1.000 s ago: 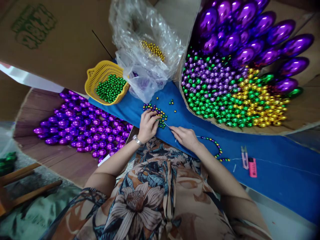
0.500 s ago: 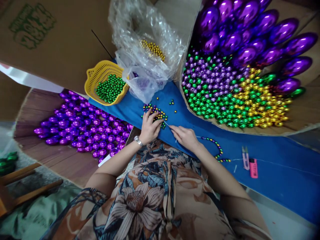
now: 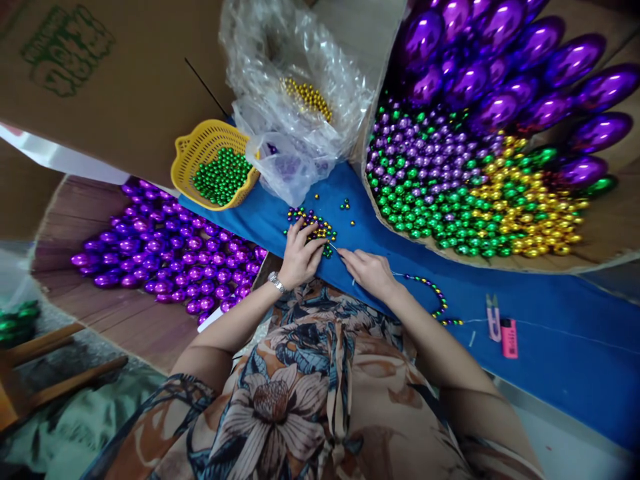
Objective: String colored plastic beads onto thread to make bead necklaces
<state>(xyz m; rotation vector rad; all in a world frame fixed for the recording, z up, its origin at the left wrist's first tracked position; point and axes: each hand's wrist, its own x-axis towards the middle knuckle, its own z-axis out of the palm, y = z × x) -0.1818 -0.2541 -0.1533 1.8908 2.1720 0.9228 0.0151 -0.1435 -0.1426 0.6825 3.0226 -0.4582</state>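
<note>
My right hand [image 3: 373, 272] is closed on a thin needle [image 3: 334, 247], which points left toward my other hand. From the right hand's far side a thread runs into a strand of purple, green and gold beads [image 3: 441, 297], curved on the blue cloth. Over a small pile of loose beads [image 3: 313, 223] is my left hand [image 3: 301, 257], wearing a metal watch. Two of its fingers reach onto the pile, while its thumb and a finger come together at the needle's tip. Whatever they pinch is too small to make out.
A yellow basket [image 3: 183, 163] of green beads and a clear plastic bag [image 3: 345, 100] with gold beads stand behind. Cartons hold purple beads [image 3: 170, 257] at left and mixed beads [image 3: 435, 200] at right. Thread snips [image 3: 493, 319] and a pink lighter [image 3: 509, 338] lie on the blue cloth [image 3: 565, 373].
The view has shifted very slightly. Both hands, the needle and the bead strand stay in practically the same places.
</note>
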